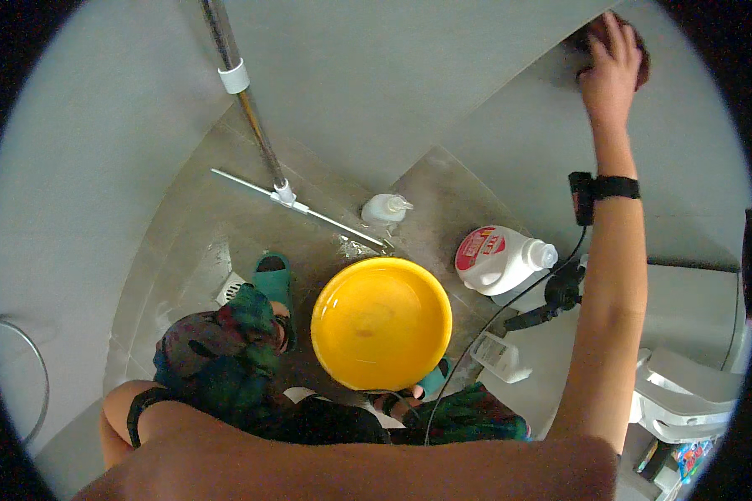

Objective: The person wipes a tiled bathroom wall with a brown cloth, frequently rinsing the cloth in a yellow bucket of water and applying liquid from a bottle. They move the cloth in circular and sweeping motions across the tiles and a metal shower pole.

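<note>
My right hand (614,63) reaches up to the grey wall at the upper right, its fingers spread over a dark brown cloth or sponge (642,67) pressed against the tiles. Its exact kind is hard to make out. A black strap with a small device (582,199) circles that forearm, and a thin cable hangs from it. At the lower left, part of my left arm (146,413) shows with a black band around it; the left hand itself is out of sight. Below me on the floor stands a yellow basin (382,262) holding water.
A white jug (497,259) with a red label, a pump bottle (384,209) and a white bottle (500,359) stand around the basin. A long-handled floor squeegee (284,196) leans ahead. White toilet parts (685,392) are at right, a hose (38,359) at left.
</note>
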